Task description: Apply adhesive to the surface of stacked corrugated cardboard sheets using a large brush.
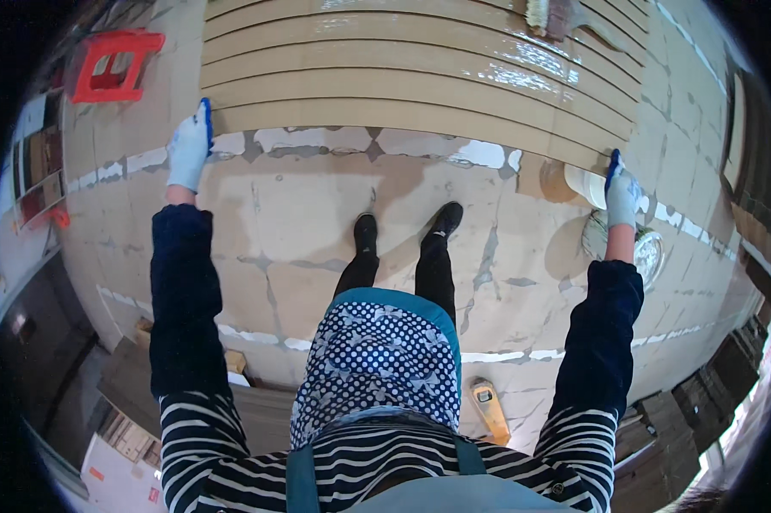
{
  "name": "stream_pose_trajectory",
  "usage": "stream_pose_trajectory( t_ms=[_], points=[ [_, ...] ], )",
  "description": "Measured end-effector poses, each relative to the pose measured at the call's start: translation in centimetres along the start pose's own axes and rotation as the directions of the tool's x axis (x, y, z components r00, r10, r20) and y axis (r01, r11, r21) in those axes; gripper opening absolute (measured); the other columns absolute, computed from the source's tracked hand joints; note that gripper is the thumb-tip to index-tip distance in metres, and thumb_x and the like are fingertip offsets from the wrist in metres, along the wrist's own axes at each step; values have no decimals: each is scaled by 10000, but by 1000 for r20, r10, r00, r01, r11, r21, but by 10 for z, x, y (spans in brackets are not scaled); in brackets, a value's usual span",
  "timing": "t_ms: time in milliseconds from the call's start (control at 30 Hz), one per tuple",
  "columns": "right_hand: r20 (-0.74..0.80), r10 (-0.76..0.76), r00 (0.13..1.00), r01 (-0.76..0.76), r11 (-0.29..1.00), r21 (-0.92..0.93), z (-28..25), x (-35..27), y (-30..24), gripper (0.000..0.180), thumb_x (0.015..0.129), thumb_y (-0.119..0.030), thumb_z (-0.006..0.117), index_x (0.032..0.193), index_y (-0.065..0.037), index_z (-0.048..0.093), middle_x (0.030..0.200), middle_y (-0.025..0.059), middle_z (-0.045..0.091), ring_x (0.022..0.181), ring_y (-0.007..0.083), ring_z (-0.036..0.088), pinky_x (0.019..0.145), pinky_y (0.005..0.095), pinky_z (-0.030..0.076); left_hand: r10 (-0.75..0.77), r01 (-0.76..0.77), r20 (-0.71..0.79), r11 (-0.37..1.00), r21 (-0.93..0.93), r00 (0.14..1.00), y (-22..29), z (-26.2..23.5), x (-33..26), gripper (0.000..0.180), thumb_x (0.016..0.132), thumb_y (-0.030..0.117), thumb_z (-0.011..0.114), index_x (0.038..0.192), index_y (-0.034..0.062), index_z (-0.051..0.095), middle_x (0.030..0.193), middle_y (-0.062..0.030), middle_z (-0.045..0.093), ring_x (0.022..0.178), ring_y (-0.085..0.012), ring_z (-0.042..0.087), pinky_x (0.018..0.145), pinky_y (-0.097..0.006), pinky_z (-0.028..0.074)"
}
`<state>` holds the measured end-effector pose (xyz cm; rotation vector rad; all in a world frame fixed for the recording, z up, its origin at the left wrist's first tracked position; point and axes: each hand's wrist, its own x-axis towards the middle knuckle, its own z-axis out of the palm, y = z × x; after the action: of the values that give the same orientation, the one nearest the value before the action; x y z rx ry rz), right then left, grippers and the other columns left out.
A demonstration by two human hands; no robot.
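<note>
A wide row of tan boards (403,90) lies side by side before me, with dark gaps between them and wet, shiny patches toward the right. My left hand (189,150), in a white glove with a blue palm, is closed at the left end of the nearest board. At that board's right end, my right hand (623,192) grips in a matching glove. Fingertips of both hands are partly hidden by the gloves and the board's ends. On top of the boards, at the far right, rests a wide paint brush (558,19) with pale bristles.
Beside my right forearm stand a metal can (650,258) and a white container (584,184). A red plastic stool (116,67) is at the far left. A yellow tool (490,410) lies on the floor near my right side. Wooden boards (697,402) are piled at the right.
</note>
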<state>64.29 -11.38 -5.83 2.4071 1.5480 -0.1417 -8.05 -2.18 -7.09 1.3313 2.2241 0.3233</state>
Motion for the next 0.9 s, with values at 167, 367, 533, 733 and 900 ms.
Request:
stream_pose_trajectory(
  t_ms=[167,367,533,733,900],
  points=[
    [315,327,891,-454,629,631,-36,2,38,381,875,-387,416,970,-53,572,848,116,629,783,241,601,693,379,462,-91,210,362,929,-305,928,31,-57,-8,371,905,311,407,1203,100,474,771,-73,591,666,-196,598,546,-309,478],
    [-84,501,861,39,100,994,31,18,21,379,877,-370,445,937,-26,593,878,89,616,775,194,573,723,316,458,-187,-133,-172,204,-970,967,51,3,-32,425,877,376,458,1071,10,555,807,-112,619,742,-186,600,620,-300,484],
    [-337,632,698,230,247,941,69,27,-11,398,870,-384,450,861,-27,625,795,99,627,712,232,581,670,337,444,-207,-285,-479,585,-759,853,26,45,-2,377,864,316,512,1023,-19,580,854,-125,622,782,-195,568,707,-307,467],
    [-257,645,719,-305,626,717,10,25,-41,435,857,-404,440,827,-27,654,787,180,630,683,329,585,623,400,418,-53,-170,-692,953,-250,720,28,47,21,412,878,324,490,962,-64,597,855,-101,626,710,-168,538,672,-287,446],
    [-271,629,729,-269,626,732,2,19,-41,449,847,-421,435,834,-28,651,764,218,602,681,362,572,606,412,410,-62,-134,-676,963,-235,735,31,46,10,440,881,340,480,946,-80,592,818,-104,628,670,-165,517,646,-292,430]
  ],
)
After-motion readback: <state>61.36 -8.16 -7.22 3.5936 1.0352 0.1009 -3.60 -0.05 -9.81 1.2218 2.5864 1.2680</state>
